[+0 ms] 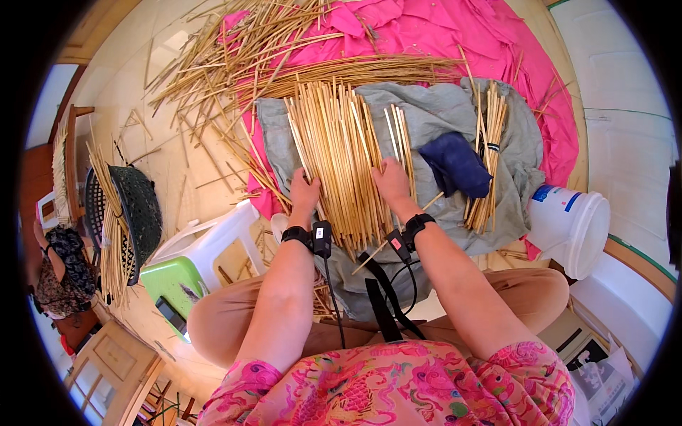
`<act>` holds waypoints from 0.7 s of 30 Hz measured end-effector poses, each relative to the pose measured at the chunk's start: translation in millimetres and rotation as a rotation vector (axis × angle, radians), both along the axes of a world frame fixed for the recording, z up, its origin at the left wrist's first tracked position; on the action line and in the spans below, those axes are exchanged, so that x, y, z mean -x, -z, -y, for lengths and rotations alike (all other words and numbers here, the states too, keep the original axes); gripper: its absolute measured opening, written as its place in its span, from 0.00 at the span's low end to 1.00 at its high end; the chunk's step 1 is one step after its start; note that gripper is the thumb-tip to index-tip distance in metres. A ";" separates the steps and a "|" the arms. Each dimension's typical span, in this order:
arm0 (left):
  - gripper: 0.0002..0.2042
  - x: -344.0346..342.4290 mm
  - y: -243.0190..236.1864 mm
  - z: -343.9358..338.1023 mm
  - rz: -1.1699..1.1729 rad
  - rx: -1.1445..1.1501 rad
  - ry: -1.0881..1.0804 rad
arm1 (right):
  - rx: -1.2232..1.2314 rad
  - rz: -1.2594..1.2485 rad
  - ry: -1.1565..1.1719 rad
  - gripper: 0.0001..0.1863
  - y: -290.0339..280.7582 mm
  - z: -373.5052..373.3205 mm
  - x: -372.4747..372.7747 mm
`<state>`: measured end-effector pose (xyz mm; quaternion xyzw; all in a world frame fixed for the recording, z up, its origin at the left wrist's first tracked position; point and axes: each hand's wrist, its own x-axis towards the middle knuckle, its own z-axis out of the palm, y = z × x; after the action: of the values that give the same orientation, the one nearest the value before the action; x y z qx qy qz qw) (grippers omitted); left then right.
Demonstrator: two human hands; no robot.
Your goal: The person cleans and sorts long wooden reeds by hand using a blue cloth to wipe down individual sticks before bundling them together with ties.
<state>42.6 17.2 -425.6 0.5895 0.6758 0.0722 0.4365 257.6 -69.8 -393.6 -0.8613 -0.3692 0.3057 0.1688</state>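
Many pale stalks (337, 156) between left hand (304, 190) and right hand (391, 183).
They run lengthwise, near to far, each hand equally near; whether either grasps, I cannot tell.

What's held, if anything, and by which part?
The left grip and right grip touch opposite side edges of the stick row, about midway; whether it's held cannot be told.

White label (322, 233) on the left wrist unit (323, 250), pink label (396, 243) on the right wrist unit (404, 253), blue label (545, 194) on white bucket (582, 231), lettering too small to read
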 end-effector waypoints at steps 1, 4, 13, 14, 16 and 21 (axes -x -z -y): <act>0.22 1.4 5.0 3.1 -0.023 -0.054 0.019 | -0.029 0.042 0.038 0.21 0.1 -2.2 1.0; 0.21 -2.3 6.9 16.0 -0.057 -0.129 0.076 | 0.023 -0.010 0.070 0.25 3.2 -7.8 -1.9; 0.19 -9.4 5.0 14.6 0.205 0.009 0.019 | 0.170 -0.267 -0.094 0.27 12.9 -26.1 9.5; 0.20 -11.0 0.1 11.1 0.230 0.055 0.017 | 0.170 -0.271 -0.113 0.27 11.5 -27.3 11.9; 0.22 -18.1 -6.3 7.4 0.132 0.094 0.056 | 0.126 -0.215 -0.155 0.28 22.7 -23.0 12.3; 0.27 -18.7 -14.4 2.3 -0.085 0.069 0.095 | 0.124 -0.255 -0.060 0.31 21.2 -13.6 8.0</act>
<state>61.3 14.9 -411.2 0.6081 0.6672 0.0030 0.4302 249.6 -56.2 -414.8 -0.8128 -0.3507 0.4397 0.1516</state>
